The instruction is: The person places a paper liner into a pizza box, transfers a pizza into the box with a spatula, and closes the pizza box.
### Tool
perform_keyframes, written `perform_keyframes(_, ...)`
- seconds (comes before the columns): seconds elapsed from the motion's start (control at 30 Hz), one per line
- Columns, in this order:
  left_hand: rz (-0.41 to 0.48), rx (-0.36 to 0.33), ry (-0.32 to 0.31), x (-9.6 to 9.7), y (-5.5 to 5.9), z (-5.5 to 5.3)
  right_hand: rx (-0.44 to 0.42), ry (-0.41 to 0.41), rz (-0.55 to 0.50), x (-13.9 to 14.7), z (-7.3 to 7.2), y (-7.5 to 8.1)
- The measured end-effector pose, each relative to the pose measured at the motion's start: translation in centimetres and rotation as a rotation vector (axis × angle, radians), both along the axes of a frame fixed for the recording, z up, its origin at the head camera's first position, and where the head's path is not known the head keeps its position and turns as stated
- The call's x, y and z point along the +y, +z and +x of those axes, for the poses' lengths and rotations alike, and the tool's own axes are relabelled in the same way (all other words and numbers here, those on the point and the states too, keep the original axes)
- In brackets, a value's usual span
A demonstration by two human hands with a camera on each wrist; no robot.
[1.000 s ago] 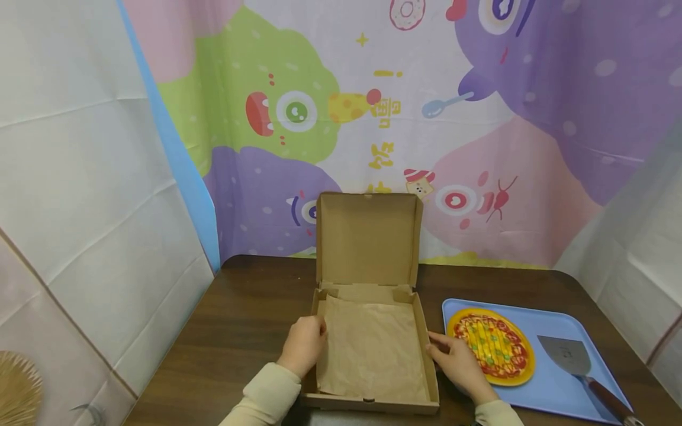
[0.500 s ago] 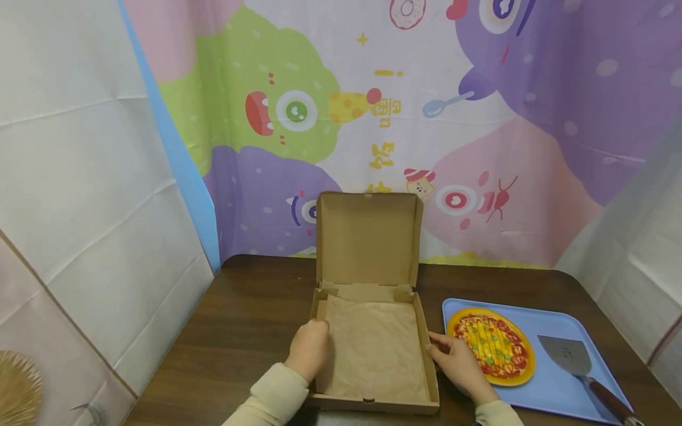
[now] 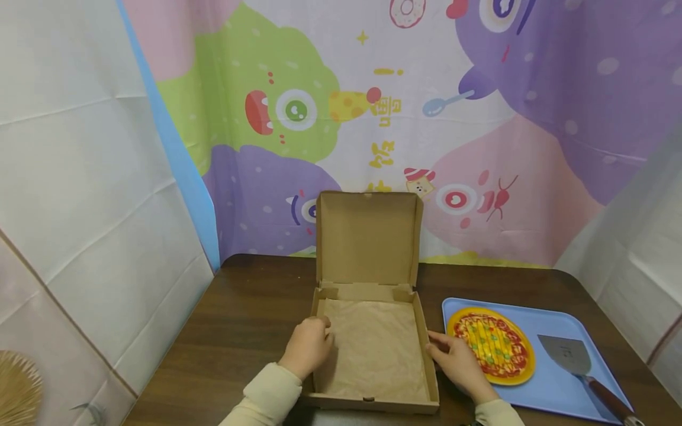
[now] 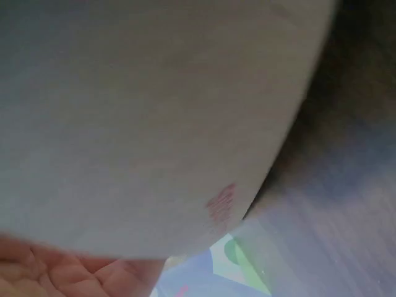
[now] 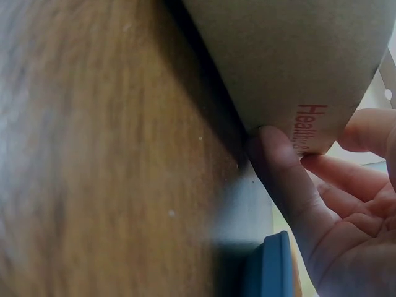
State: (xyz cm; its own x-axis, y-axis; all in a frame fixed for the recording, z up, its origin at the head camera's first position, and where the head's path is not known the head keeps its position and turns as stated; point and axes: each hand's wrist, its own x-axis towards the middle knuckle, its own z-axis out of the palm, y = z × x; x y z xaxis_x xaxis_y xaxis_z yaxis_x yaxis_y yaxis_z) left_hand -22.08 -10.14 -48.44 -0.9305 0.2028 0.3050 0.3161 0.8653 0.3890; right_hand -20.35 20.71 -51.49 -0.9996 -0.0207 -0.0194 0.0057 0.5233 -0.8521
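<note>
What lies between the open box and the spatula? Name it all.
In the head view, going from the box to the spatula: the right hand, a strip of table, then the pizza on the blue tray.

- Angles both sleeved forearms (image 3: 269, 391) forward and inward.
- Holds left hand (image 3: 306, 347) back upward, fingers (image 3: 325, 323) bent.
- Holds right hand (image 3: 460, 363) palm inward, pinching between thumb (image 5: 289, 168) and fairly straight fingers (image 5: 352, 174).
</note>
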Motion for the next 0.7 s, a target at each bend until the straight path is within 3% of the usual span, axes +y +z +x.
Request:
perform_keyframes(0.2, 0.233, -0.148, -0.037, -0.8, 1.7, 0.1, -0.012, 0.01, -0.022, -0.1, -0.1, 0.0)
perform_keyframes(0.4, 0.462, -0.195, -0.097, -1.1, 3.3, 0.4, -0.002, 0.02, -0.009, -0.1, -0.1, 0.1)
perform_keyframes(0.7, 0.588, -0.22, -0.156, 0.1, 4.9, 1.4, -0.019, 0.093, -0.095, 0.4, -0.2, 0.1)
